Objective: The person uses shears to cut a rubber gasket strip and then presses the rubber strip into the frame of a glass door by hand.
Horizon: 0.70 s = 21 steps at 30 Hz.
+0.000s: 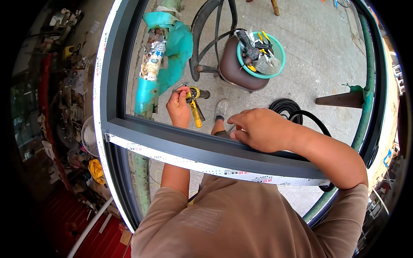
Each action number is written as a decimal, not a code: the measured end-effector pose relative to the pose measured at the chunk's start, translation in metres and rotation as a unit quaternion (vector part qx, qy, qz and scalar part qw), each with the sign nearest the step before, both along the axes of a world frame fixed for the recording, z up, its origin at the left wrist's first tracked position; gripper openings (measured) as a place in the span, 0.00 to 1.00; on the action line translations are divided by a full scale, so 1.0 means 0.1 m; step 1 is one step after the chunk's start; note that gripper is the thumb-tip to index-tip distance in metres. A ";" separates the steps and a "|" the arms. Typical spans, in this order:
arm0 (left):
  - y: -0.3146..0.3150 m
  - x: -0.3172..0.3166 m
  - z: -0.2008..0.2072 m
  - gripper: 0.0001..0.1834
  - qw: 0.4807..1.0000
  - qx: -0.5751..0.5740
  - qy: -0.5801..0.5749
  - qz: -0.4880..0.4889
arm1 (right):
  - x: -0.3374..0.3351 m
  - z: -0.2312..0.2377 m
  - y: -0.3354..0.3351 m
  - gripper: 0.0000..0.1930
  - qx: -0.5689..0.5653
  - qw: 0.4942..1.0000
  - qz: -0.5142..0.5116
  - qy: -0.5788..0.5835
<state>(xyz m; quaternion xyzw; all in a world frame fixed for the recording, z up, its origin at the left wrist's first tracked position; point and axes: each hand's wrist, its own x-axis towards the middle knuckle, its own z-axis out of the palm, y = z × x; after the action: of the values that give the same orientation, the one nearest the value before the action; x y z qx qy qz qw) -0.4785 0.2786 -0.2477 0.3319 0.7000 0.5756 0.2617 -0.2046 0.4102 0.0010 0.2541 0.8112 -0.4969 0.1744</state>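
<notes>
We have both hands at the middle bar of a dark grey frame (189,146), which spans the view in front of the chest, with a white printed strip (172,155) along the bar's near edge. The left hand (177,108) reaches under the bar and comes up beyond it, its fingers bent closed on a grey metal piece (180,87). Just beside these fingers is a yellow and black tool (195,108); we cannot tell whether the metal piece belongs to it. The right hand (260,129) lies over the bar, its fingers bent together and its thumb below them; we cannot tell whether they pinch anything. Near the right wrist, a black coil (277,104) sits beyond the bar, a loop of it curving toward the frame.

Below, through the opening, we see a shoe (221,107) on the grey floor (301,26). Farther off is a chair with a brown seat (230,64), where a teal basin (282,53) holds a drill (247,47) and other tools. Left of the chair, we see a green pipe (144,96) with torn wrapping, and outside the frame, a yellow bag (96,171) among clutter.
</notes>
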 end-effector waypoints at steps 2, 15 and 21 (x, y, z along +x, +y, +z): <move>0.05 -0.16 -0.27 0.10 0.999 -0.035 0.024 0.013 | 0.17 0.41 -0.11 0.19 0.052 0.998 -0.026 0.019; 1.10 -0.56 -1.04 0.10 0.996 -0.059 0.073 -0.007 | 0.44 0.52 -0.39 0.18 0.136 0.951 -0.259 0.101; 1.34 -0.64 -1.07 0.16 0.944 -0.103 0.309 -0.044 | 0.49 0.49 -0.35 0.19 0.092 0.962 -0.234 0.108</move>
<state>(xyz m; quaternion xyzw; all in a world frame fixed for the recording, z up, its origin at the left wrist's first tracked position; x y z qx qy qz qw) -0.5425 0.4128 -0.3552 0.4951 0.7867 0.3573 0.0909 -0.1558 0.3756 0.0505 0.3963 0.7854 -0.4718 -0.0596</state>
